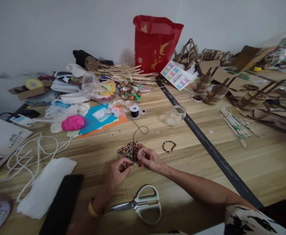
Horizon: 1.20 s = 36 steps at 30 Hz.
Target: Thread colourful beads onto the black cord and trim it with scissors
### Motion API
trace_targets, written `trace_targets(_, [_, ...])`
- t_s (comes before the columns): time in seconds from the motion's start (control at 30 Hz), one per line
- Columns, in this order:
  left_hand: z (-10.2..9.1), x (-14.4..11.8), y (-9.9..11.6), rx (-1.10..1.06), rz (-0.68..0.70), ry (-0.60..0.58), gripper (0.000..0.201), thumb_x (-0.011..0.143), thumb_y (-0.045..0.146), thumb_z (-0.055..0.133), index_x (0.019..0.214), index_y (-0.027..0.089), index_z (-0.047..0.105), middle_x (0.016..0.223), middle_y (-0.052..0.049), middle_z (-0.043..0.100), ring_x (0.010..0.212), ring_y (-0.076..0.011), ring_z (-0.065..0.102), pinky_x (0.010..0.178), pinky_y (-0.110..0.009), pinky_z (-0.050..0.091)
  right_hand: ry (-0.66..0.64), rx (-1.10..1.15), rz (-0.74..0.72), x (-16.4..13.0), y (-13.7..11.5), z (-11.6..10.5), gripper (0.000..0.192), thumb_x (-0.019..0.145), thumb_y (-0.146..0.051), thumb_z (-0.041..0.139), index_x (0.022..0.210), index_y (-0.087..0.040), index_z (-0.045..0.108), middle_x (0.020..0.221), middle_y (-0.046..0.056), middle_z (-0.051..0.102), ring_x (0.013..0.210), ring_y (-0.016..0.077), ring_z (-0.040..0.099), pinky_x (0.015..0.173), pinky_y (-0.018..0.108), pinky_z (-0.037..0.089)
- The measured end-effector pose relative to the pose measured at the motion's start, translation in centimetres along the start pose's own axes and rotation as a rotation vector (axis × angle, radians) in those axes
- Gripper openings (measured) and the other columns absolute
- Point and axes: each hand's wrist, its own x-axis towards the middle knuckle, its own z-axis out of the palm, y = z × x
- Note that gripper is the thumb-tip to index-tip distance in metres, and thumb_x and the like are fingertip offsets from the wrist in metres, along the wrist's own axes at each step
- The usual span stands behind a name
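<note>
My left hand [119, 171] pinches a short string of colourful beads [126, 167] just in front of a loose pile of small beads [129, 149]. At the right edge of that pile is my right hand [149, 159], thumb and fingers pressed together; whatever lies between them is too small to make out. Black cord runs from a spool [134, 112] behind the pile down toward the beads. A finished-looking ring of beads, a bracelet [169, 146], lies to the right of my right hand. White-handled scissors [143, 204] rest below both hands, blades pointing left.
An open clear jar [176, 116] stands behind the bracelet. Pink yarn [73, 123], a white cable [38, 147] and a black phone-like slab [61, 205] lie on the left. Straws or sticks [234, 125] and small woven baskets [215, 94] are on the right. A red bag [156, 44] stands at the back.
</note>
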Motion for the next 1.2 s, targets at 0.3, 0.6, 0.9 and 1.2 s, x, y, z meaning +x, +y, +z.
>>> trace_targets(0.3, [-0.21,0.08,0.22,-0.057,0.015,-0.024,0.012,0.073,0.022,0.06,0.064,0.016,0.065,0.059,-0.001,0.063,0.056,-0.0137,0.057,0.054,-0.021,0.042,-0.006,-0.034,0.003,0.01,-0.2,0.11,0.039,0.074,-0.054,0.064,0.075,-0.017,0.049,0.054,-0.007,0.048,0.04,0.0056,0.044,0.042,0.017,0.037])
trace_targets(0.6, [-0.27,-0.01,0.42,-0.145,-0.002,-0.17,0.014,0.077,0.028,0.057,0.071,0.015,0.06,0.06,0.0,0.06,0.055,-0.0128,0.055,0.054,-0.022,0.042,-0.009,-0.068,-0.033,0.08,0.48,-0.06,0.04,0.077,-0.055,0.061,0.077,-0.016,0.049,0.053,-0.007,0.045,0.04,0.0051,0.04,0.04,0.016,0.034])
trace_targets(0.9, [0.07,-0.12,0.15,-0.357,-0.156,-0.248,0.018,0.067,0.028,0.067,0.074,0.016,0.055,0.06,0.0,0.063,0.057,-0.0131,0.06,0.058,-0.024,0.046,-0.029,-0.129,-0.067,-0.31,0.26,0.2,0.039,0.081,-0.055,0.056,0.08,-0.017,0.048,0.057,-0.006,0.046,0.043,0.0063,0.043,0.043,0.018,0.035])
trace_targets(1.2, [0.48,0.03,-0.33,-0.359,-0.134,-0.142,0.02,0.064,0.024,0.071,0.078,0.015,0.061,0.072,-0.003,0.068,0.068,-0.0155,0.063,0.063,-0.025,0.049,0.017,-0.173,-0.112,-0.51,0.3,0.45,0.034,0.086,-0.052,0.052,0.082,-0.019,0.047,0.061,-0.005,0.046,0.05,0.0082,0.044,0.047,0.019,0.037])
